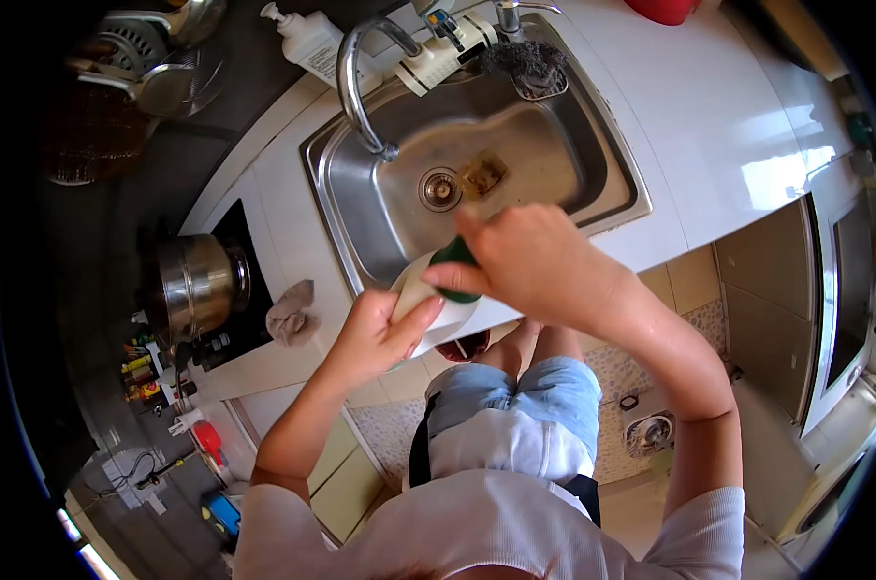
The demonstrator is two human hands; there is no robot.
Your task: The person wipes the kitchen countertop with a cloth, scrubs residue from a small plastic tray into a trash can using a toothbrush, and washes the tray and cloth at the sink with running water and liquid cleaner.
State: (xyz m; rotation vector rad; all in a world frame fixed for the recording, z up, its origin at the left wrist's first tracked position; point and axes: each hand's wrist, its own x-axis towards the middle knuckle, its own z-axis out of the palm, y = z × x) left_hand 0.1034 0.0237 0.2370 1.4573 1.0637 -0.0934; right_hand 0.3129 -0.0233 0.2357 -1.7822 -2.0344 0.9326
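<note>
My left hand (372, 333) is closed on the rim of a white dish (411, 298), held tilted over the front edge of the sink (620, 198). Whether the dish is a bowl or a plate is hard to tell, since my hands cover much of it. Between the fingers of my right hand (530, 253) is a dark green scouring pad (454, 269), pressed against the dish. The right hand is slightly blurred. A brownish, squarish piece (483, 174) lies in the basin beside the drain (440, 189).
A curved faucet (353, 92) reaches over the basin from behind. Dark steel wool (530, 66) sits at the back right corner, and a white pump bottle (307, 41) stands at the back left. Leftward are a grey cloth (291, 312) and a metal pot (194, 280) on the stove.
</note>
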